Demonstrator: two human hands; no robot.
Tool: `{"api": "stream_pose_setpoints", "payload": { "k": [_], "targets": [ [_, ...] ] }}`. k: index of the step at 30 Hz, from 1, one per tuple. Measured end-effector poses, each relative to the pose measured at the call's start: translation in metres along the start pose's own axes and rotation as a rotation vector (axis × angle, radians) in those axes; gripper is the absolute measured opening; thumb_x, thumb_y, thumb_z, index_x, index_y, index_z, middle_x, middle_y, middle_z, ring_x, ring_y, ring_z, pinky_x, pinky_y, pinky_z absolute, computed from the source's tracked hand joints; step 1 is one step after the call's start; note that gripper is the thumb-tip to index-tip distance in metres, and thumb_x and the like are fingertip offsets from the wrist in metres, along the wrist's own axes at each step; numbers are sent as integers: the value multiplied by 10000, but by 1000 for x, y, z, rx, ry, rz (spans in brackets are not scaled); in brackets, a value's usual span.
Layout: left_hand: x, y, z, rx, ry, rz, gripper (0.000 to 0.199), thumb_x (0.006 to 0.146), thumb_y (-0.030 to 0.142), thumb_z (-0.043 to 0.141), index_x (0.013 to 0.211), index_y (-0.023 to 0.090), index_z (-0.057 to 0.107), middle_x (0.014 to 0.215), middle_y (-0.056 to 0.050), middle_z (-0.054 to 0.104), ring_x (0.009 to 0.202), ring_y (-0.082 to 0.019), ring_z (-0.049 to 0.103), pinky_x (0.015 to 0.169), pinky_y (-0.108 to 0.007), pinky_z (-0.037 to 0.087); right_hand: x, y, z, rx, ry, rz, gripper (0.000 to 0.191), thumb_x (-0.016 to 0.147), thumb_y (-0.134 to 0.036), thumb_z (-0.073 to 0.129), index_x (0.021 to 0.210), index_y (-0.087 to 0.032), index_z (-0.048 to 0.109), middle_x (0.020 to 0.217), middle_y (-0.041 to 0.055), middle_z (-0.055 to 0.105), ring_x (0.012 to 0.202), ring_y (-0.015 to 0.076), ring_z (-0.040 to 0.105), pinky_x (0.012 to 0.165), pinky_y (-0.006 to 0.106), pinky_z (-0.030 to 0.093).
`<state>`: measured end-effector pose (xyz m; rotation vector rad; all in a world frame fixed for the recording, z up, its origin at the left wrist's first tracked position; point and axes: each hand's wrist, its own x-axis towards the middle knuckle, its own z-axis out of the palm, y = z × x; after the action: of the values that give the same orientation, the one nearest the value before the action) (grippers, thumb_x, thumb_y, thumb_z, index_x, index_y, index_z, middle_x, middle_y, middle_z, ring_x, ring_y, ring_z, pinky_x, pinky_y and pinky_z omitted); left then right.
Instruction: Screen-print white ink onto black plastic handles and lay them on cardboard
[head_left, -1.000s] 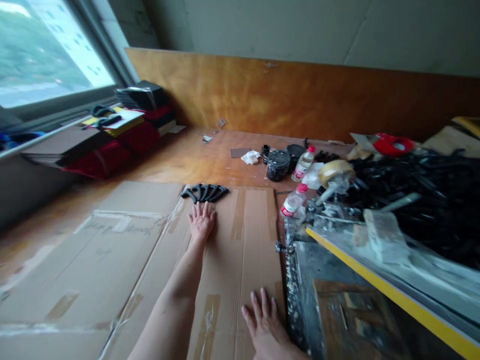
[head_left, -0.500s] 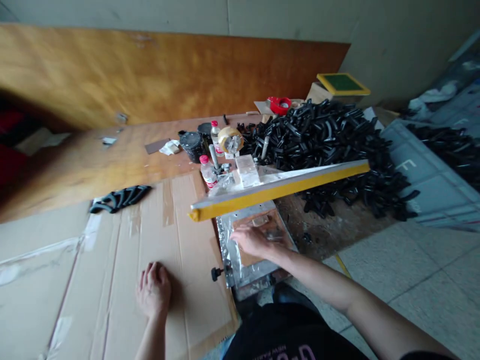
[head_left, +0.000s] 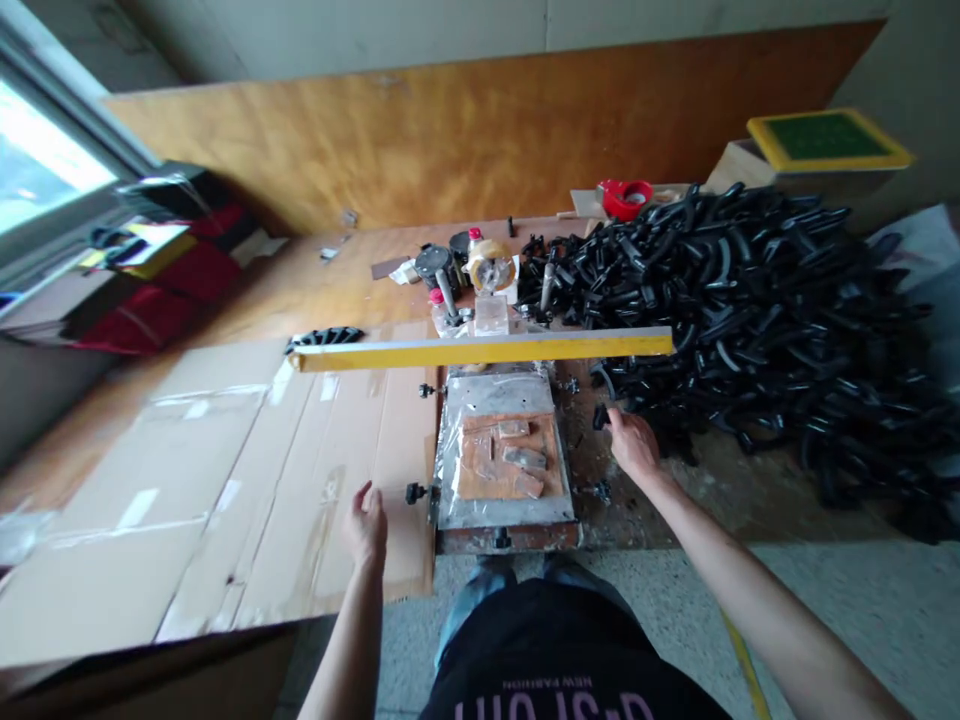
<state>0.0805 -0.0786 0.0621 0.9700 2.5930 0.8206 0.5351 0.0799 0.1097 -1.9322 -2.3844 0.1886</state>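
My right hand pinches the end of a small black curved piece in front of a large heap of similar black pieces. My left hand is over the cardboard, its fingers loosely bent and apart, holding nothing. Between my hands lies a metal plate fixture with black knobs around it. On the plate, a brown pad carries several small blocks under clear film. Across the fixture's far end runs a long frame bar with a yellow edge.
Flat cardboard covers the bench at left, with a few black pieces at its far edge. Behind the bar stand a tape roll, dark pots and red-capped bottles. A red tape dispenser sits farther back.
My right hand has moved off the fixture to the right and now has a black piece. My left hand has lifted and turned from the cardboard. The view has swung round.
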Motion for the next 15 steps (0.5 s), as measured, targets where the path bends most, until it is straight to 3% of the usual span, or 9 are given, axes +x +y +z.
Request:
{"api": "stream_pose_setpoints", "payload": {
  "k": [2, 5, 7, 9, 12, 15],
  "targets": [
    [5, 41, -10, -355, 44, -86, 457, 875, 404, 444, 1212, 127, 579, 1119, -146, 680, 1059, -226, 642, 923, -374, 502, 4, -37, -4, 155, -40, -239, 439, 988, -202, 317, 1376, -158, 518, 1124, 130, 654, 1056, 235, 540, 901, 337, 402],
    [20, 122, -35, -796, 12, 59, 509, 828, 469, 574, 1213, 136, 582, 852, -54, 684, 783, -136, 659, 797, -292, 536, 7, -95, -11, 267, -103, -557, 409, 1003, -246, 344, 1347, -259, 564, 1121, 79, 634, 1069, 203, 533, 902, 297, 415],
    [30, 177, -53, -963, -19, 191, 504, 856, 529, 540, 1195, 160, 586, 705, 7, 629, 608, -91, 595, 669, -239, 525, 8, -126, -14, 247, -139, -647, 360, 997, -276, 392, 1263, -257, 633, 1068, 83, 632, 1052, 205, 528, 909, 303, 411],
    [35, 219, -69, -1044, -51, 292, 474, 905, 566, 441, 1040, 148, 618, 590, 31, 559, 515, -79, 534, 593, -219, 501, 8, -143, -14, 199, -140, -647, 326, 981, -296, 442, 1214, -239, 662, 1060, 100, 630, 1061, 220, 514, 918, 321, 405],
    [31, 245, -83, -1050, -145, 360, 534, 936, 589, 349, 840, 138, 617, 536, 20, 532, 489, -83, 526, 557, -219, 487, 5, -145, -11, 159, -117, -621, 324, 962, -282, 472, 1223, -238, 660, 1090, 105, 637, 1083, 235, 503, 939, 346, 395],
    [14, 225, -86, -1027, -204, 330, 572, 910, 631, 383, 885, 131, 658, 665, -24, 635, 603, -117, 610, 580, -238, 505, 4, -119, -14, 233, -35, -488, 312, 933, -259, 507, 1197, -266, 673, 1075, 72, 662, 1045, 224, 532, 942, 355, 400]
  ]
}}
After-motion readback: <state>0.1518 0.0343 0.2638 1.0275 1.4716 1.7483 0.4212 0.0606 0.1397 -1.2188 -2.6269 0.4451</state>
